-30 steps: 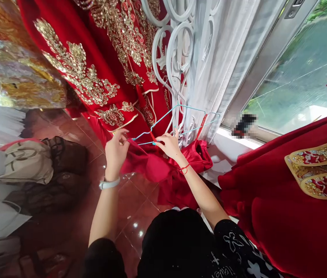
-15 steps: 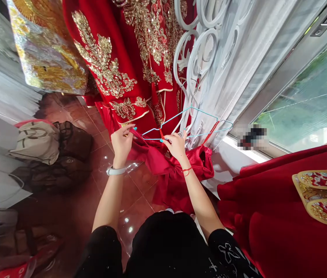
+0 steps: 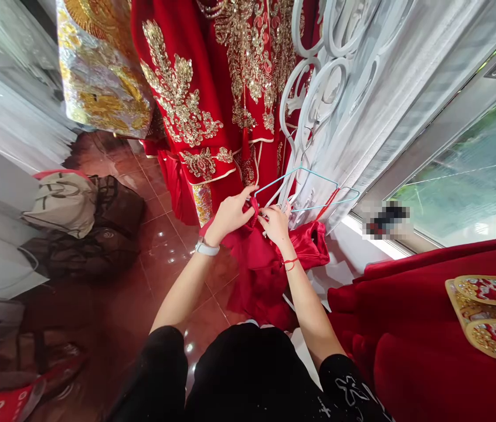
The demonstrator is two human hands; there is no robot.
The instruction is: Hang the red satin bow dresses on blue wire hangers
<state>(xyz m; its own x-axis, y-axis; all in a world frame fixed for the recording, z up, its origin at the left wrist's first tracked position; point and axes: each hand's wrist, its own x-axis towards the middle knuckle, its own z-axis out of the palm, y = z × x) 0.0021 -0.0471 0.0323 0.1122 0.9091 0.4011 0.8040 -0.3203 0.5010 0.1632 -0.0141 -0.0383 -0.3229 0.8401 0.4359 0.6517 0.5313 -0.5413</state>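
A thin light-blue clothes hanger (image 3: 318, 174) hangs by its hook at the white scrollwork rack. From its right end a red strap (image 3: 328, 204) runs down to a shiny red dress (image 3: 303, 249), whose skirt drops toward the floor. My left hand (image 3: 231, 217), with a pale watch band at the wrist, pinches gathered red fabric of the dress near the hanger's left end. Close beside it, my right hand (image 3: 276, 224) has its fingers closed on the same fabric. The hanger's left end is hidden behind my hands and the cloth.
Red garments with gold beading (image 3: 186, 111) hang ahead, and a white scrollwork rack (image 3: 338, 76) stands beside white curtains. Bags (image 3: 65, 202) sit on the tiled floor (image 3: 164, 246) at left. A red velvet garment (image 3: 406, 305) is at right, below a window (image 3: 481, 164).
My left hand has moved right, from the hanger's left tip to beside my right hand, bringing the red fabric along. The view has shifted slightly left.
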